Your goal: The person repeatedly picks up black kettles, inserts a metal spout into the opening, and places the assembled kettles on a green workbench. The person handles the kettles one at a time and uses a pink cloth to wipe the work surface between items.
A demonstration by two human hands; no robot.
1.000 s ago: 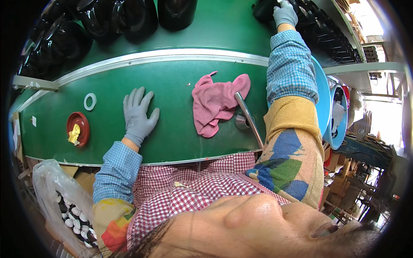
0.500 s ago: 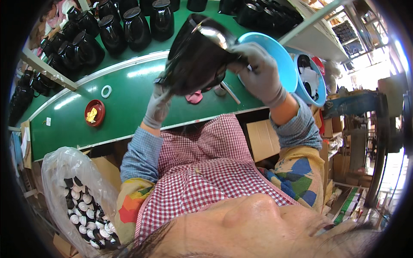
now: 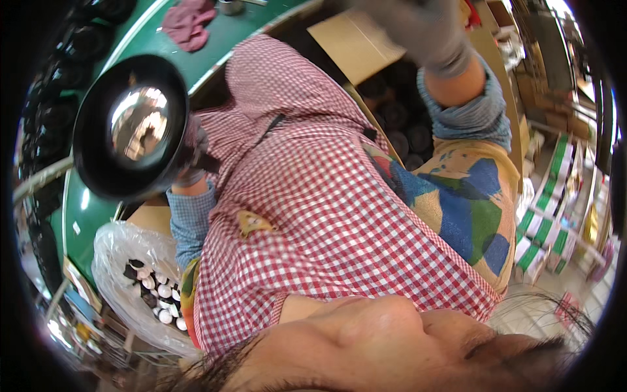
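Note:
My left hand [image 3: 192,153], in a grey glove, grips a glossy black jug [image 3: 91,147] at the left. The jug's round end faces up at me, with bright reflections in its middle; whether this is the mouth or the base I cannot tell. Most of the left fingers are hidden behind it. My right hand [image 3: 428,36], also gloved, is stretched out at the top right, smeared by motion. Its fingers run past the upper edge of the picture, so whether it holds anything is hidden. Below it is an open cardboard box [image 3: 353,42].
Dark round things [image 3: 395,114] lie inside the box. On the green table [image 3: 232,32] are a crumpled pink cloth [image 3: 189,26] and a metal cup [image 3: 230,6]. A clear plastic bag [image 3: 114,251] holds many black and white round parts. Green and white packages [image 3: 545,215] stand at the right.
The jug has moved left and down, from both hands into my left hand alone. My right hand has let go and moved up and right. The view has swung rightward, with the box showing more.

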